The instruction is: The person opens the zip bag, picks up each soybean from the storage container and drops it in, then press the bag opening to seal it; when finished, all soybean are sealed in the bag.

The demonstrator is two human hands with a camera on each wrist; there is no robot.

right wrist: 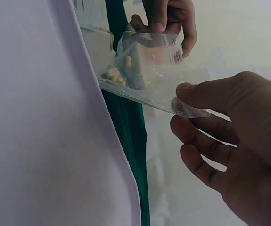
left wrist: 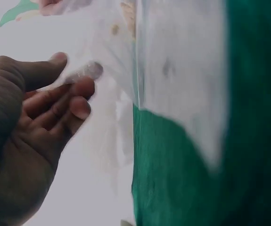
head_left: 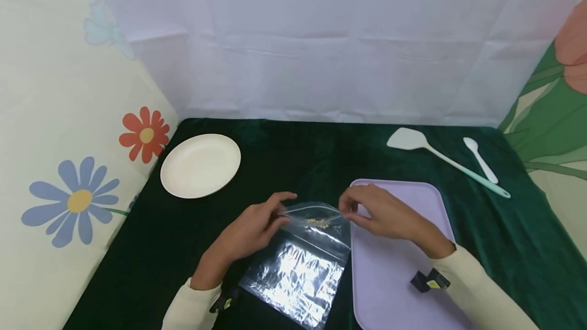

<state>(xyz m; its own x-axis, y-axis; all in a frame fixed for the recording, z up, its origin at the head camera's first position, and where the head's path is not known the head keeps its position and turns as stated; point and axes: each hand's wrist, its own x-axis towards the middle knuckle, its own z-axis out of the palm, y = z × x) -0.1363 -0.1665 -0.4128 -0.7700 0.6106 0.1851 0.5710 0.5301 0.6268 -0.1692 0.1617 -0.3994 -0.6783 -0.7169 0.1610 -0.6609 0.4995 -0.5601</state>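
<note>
Between the two hands is a clear zip bag (head_left: 298, 269), its lower part shiny over the dark green cloth. Small pale yellow pieces (head_left: 319, 222) lie inside near its top, and they show again as yellowish pieces (right wrist: 116, 75) in the right wrist view. At the bag's left top corner, my left hand (head_left: 249, 228) pinches the edge between thumb and fingers. My right hand (head_left: 378, 213) pinches the opposite top corner, above the edge of a lilac tray (head_left: 394, 279). The mouth of the bag gapes slightly between them.
A cream oval plate (head_left: 201, 166) lies at the back left. To the back right are a white spatula (head_left: 440, 154) with a mint handle and a small white spoon (head_left: 480, 161). A white cloth backdrop (head_left: 293, 55) rises behind the table.
</note>
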